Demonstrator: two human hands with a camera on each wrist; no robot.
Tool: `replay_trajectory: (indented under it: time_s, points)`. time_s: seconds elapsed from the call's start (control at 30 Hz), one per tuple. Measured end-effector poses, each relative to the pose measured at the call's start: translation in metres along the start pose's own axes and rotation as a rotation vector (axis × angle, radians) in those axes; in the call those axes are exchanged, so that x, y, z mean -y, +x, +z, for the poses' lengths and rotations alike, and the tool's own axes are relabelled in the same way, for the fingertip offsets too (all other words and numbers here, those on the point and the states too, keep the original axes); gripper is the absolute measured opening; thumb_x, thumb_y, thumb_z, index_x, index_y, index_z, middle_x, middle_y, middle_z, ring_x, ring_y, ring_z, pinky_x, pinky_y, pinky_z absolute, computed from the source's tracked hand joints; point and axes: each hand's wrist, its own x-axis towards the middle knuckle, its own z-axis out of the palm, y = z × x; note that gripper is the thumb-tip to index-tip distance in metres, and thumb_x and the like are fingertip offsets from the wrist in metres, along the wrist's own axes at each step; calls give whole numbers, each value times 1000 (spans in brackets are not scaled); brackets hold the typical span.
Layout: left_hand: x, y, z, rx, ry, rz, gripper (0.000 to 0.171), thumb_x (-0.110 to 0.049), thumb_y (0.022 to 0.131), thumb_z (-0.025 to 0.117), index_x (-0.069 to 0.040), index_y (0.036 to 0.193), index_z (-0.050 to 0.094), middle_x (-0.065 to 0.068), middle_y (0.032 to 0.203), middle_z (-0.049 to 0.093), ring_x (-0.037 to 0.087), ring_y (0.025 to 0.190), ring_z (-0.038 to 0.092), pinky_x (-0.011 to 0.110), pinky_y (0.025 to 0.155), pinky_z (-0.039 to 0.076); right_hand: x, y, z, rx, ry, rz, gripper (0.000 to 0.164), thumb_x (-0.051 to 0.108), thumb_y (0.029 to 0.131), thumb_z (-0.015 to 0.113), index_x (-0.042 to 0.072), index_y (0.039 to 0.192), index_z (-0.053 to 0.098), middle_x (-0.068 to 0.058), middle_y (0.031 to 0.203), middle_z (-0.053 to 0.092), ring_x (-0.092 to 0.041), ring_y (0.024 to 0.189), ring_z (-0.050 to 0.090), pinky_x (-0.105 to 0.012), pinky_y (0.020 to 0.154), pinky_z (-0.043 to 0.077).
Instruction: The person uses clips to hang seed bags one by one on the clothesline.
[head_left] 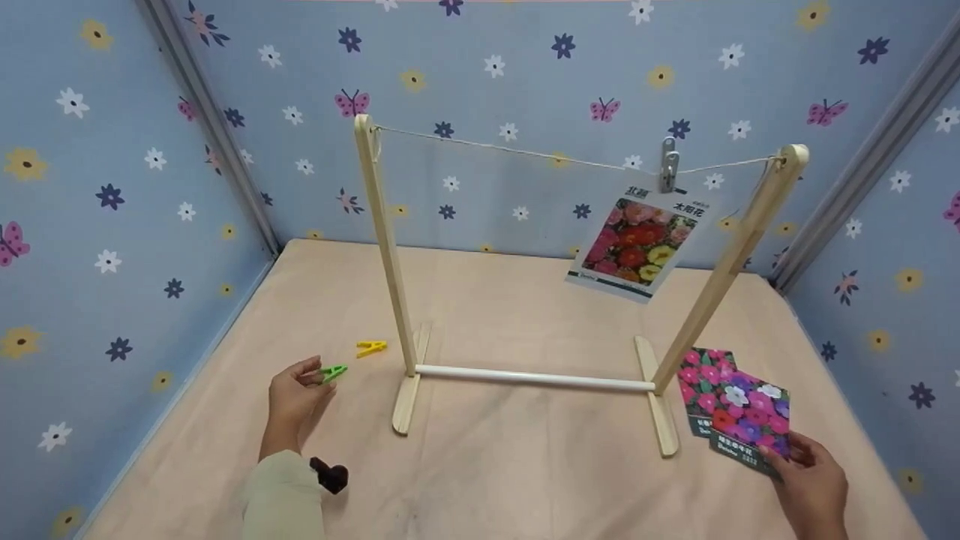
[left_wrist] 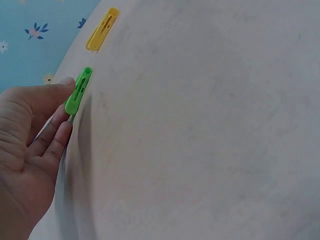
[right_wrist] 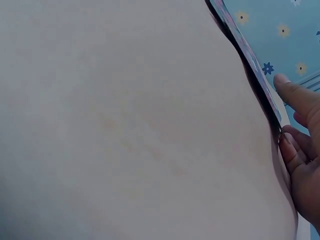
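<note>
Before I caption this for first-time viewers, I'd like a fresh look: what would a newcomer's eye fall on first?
First, the hanging flower packet, tilted beneath a metal clip on the string, toward the right of the wooden frame. Next, at lower right, the purple-and-pink packet in the right grip. At left, the green clip pinched by the left grip.

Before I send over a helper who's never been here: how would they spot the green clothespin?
Find the wooden stand with the string, then look left of it to the person's left grip. Pinched there is the green clothespin; unlike the yellow clothespin lying nearby, it is green and held.
</note>
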Motion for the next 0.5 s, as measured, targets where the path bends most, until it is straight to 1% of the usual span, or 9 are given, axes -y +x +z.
replay_trajectory:
  time_s: [0.03, 0.1, 0.2, 0.3, 0.37, 0.43, 0.5]
  points:
    - [0, 0, 1, -2, -3, -10, 60, 8, 83, 69, -2, 139, 52, 16, 137, 51, 27, 118, 53, 23, 88, 52, 0, 0, 0, 2, -5, -1, 77, 35, 85, 75, 3, 147, 41, -21, 133, 48, -31, 115, 45, -20, 75, 49]
    - [2, -1, 2, -9, 13, -27, 60, 6, 83, 71, -3, 139, 53, 15, 136, 52, 27, 117, 53, 29, 93, 51, 1, 0, -1, 7, -4, 5, 78, 34, 85, 75, 3, 147, 40, -22, 135, 47, -32, 117, 44, -30, 86, 50]
    - [5, -3, 4, -22, 38, -49, 61, 0, 84, 73, -6, 140, 52, 12, 136, 52, 26, 120, 50, 37, 100, 47, 2, 0, 0, 19, -3, 17, 79, 30, 85, 76, 3, 148, 38, -23, 136, 45, -34, 118, 44, -45, 97, 45]
    - [9, -6, 6, -48, 85, -25, 61, -8, 85, 75, -7, 142, 51, 11, 137, 52, 26, 122, 49, 39, 101, 46, 3, 0, 2, 47, 8, 34, 82, 25, 85, 77, 4, 151, 33, -24, 138, 42, -35, 118, 43, -48, 101, 43]
    - [12, -8, 9, -67, 122, 9, 60, -12, 87, 74, -6, 141, 51, 13, 137, 53, 26, 121, 50, 39, 99, 47, 3, 1, 4, 64, 18, 43, 85, 23, 84, 78, 4, 152, 30, -25, 140, 40, -36, 119, 42, -49, 102, 42]
    - [14, -11, 11, -90, 156, 47, 57, -14, 88, 73, -5, 140, 52, 15, 135, 54, 27, 120, 52, 40, 98, 48, 4, 1, 4, 80, 12, 37, 88, 22, 83, 79, 2, 152, 28, -27, 141, 37, -38, 121, 40, -50, 103, 41]
    - [15, -13, 13, -110, 178, 70, 54, -14, 89, 72, -3, 139, 53, 16, 134, 55, 28, 118, 53, 41, 97, 49, 5, 1, 3, 99, -5, 31, 92, 23, 83, 79, -2, 152, 23, -30, 143, 35, -40, 124, 37, -51, 106, 38]
